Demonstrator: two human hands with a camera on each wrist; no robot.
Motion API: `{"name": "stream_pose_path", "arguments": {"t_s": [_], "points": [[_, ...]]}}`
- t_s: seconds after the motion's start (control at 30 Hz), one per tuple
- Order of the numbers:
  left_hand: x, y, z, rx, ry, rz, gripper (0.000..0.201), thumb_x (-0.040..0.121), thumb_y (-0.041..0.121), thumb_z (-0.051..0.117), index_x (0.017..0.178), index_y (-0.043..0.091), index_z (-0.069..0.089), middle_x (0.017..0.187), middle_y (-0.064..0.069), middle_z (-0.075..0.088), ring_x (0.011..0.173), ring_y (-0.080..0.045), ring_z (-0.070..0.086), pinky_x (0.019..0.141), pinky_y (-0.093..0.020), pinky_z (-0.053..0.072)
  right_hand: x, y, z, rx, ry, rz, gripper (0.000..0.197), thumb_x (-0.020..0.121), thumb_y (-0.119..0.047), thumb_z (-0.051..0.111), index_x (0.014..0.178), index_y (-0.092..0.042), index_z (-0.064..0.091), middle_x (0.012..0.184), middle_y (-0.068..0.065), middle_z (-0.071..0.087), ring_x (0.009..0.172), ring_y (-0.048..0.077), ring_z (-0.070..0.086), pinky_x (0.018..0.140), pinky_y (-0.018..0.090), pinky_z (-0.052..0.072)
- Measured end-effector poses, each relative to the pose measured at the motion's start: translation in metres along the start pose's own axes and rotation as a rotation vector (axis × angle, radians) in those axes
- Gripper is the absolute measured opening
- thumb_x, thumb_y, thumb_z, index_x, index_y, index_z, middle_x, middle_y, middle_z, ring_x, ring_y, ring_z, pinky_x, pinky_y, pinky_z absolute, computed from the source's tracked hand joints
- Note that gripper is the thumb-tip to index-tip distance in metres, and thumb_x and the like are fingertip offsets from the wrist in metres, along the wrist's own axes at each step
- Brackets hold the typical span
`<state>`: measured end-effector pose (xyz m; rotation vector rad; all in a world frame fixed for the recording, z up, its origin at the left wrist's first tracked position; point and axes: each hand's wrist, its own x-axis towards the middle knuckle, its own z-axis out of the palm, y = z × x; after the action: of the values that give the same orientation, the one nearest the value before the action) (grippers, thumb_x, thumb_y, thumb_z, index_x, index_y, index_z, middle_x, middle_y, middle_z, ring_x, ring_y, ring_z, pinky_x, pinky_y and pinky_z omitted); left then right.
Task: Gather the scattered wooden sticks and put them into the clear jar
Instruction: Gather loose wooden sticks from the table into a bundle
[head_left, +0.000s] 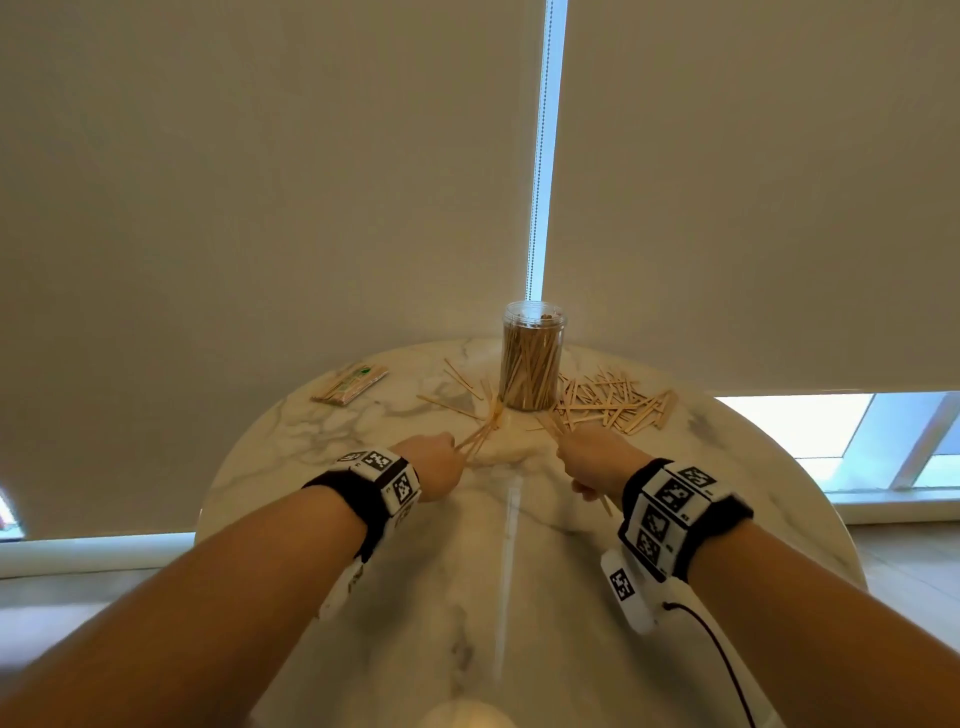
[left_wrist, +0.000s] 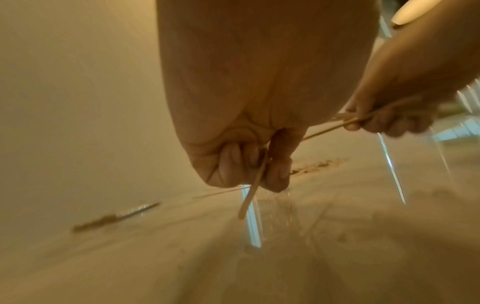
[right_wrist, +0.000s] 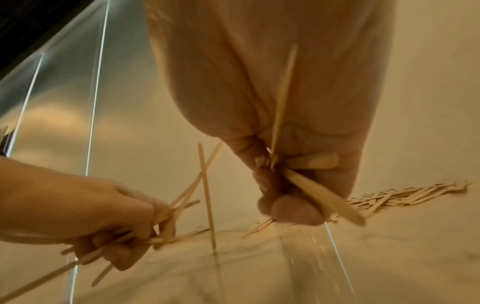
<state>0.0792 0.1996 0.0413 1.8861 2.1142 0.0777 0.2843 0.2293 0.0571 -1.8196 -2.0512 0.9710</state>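
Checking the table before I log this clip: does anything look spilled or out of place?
Yes. Wooden sticks lie strewn right of the clear jar, fewer to its left. Both the left hand and right hand grip messy, splayed bunches.

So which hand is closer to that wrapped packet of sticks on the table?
Left. The left hand is nearer the packet, which lies beyond it to the left; the right hand is farther right.

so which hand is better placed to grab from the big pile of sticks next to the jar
Probably the right hand. The big pile lies on the jar's right side, just beyond that hand. The left hand sits across the table's middle, nearer the few loose sticks. Both hands already grip sticks.
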Motion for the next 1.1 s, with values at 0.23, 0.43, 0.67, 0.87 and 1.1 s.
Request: {"name": "stream_pose_path", "arguments": {"t_s": [0.23, 0.43, 0.67, 0.87, 1.1], "points": [[-0.016, 0.008, -0.002, -0.518, -0.015, 0.067, 0.023, 0.100, 0.014, 0.035, 0.086, 0.011, 0.054, 0.082, -0.005, 0.057, 0.075, -0.022, 0.049, 0.068, -0.028, 0.037, -0.005, -0.014, 0.012, 0.412, 0.164, -0.109, 0.013, 0.097, -0.006, 0.039, 0.089, -0.006, 0.050, 0.076, 0.011, 0.049, 0.058, 0.020, 0.041, 0.049, 0.031, 0.030], [-0.017, 0.023, -0.004, -1.192, 0.198, -0.021, 0.023, 0.100, 0.023, 0.036, 0.091, 0.012, 0.055, 0.060, -0.001, 0.042, 0.053, -0.015, 0.039, 0.055, -0.028, 0.040, -0.022, -0.035, 0.019, 0.421, 0.141, -0.189, 0.020, 0.098, -0.017, 0.041, 0.094, -0.011, 0.059, 0.082, 0.004, 0.055, 0.068, 0.018, 0.048, 0.059, 0.032, 0.039], [-0.014, 0.041, -0.005, -1.204, 0.181, 0.144, 0.035, 0.101, 0.054, 0.039, 0.099, 0.025, 0.059, 0.101, -0.012, 0.070, 0.092, -0.032, 0.069, 0.083, -0.051, 0.058, -0.041, -0.061, 0.031, 0.250, 0.054, -0.408, 0.030, 0.102, -0.003, 0.037, 0.125, 0.000, 0.056, 0.080, 0.008, 0.060, 0.060, 0.010, 0.053, 0.049, 0.017, 0.044], [-0.010, 0.032, -0.002, -1.345, 0.275, 0.091, 0.041, 0.105, 0.044, 0.034, 0.083, 0.017, 0.055, 0.083, -0.010, 0.061, 0.067, -0.020, 0.055, 0.063, -0.036, 0.047, -0.036, -0.052, 0.031, 0.117, 0.041, -0.427, 0.025, 0.103, -0.017, 0.048, 0.121, -0.011, 0.064, 0.087, 0.011, 0.075, 0.079, 0.026, 0.075, 0.076, 0.039, 0.063], [-0.014, 0.029, -0.011, -1.507, 0.418, 0.098, 0.033, 0.107, 0.039, 0.035, 0.090, 0.014, 0.049, 0.058, 0.001, 0.046, 0.050, -0.015, 0.053, 0.056, -0.034, 0.054, -0.037, -0.051, 0.017, -0.158, 0.062, -0.333, 0.025, 0.098, -0.027, 0.060, 0.088, -0.010, 0.075, 0.075, 0.000, 0.076, 0.072, 0.014, 0.074, 0.076, 0.033, 0.062]]}}
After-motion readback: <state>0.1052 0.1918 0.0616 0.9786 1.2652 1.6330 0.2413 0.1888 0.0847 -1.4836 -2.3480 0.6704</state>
